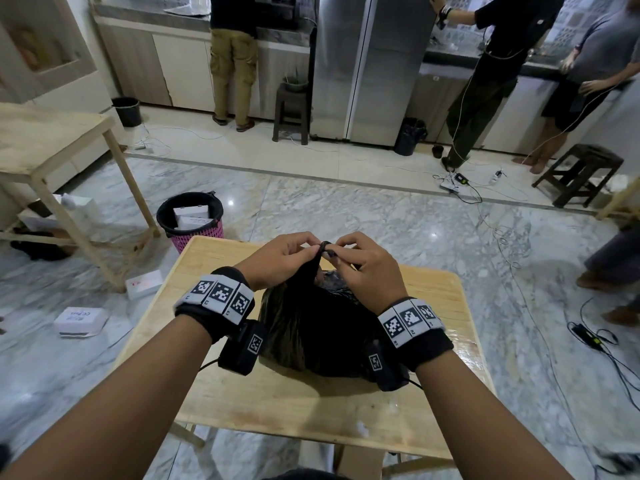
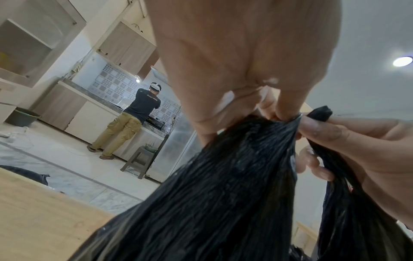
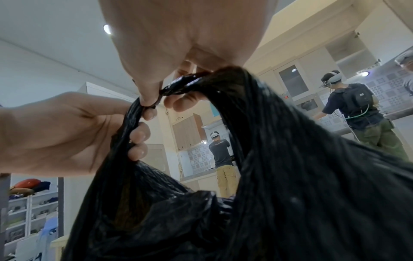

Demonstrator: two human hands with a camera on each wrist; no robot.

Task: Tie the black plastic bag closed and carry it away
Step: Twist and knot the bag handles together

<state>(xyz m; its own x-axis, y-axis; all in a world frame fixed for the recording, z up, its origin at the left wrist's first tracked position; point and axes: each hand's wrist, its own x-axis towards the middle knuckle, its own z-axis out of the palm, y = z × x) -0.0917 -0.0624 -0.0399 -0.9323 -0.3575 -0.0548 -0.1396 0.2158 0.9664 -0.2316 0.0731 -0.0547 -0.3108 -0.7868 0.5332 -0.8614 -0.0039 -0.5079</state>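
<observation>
Both hands, the left hand (image 1: 277, 261) and right hand (image 1: 367, 268), pinch the black plastic bag's (image 1: 311, 327) twisted handles together above its body on the worktop (image 1: 277, 403), so the knot looks unfinished and carrying remains.

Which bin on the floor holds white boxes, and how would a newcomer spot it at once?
Start at the small wooden table where the black plastic bag sits. Look past its far left corner to the marble floor: a bin stands there. Its pink mesh wall, black liner and white boxes inside distinguish it from the plain dark bins by the kitchen cabinets.
</observation>
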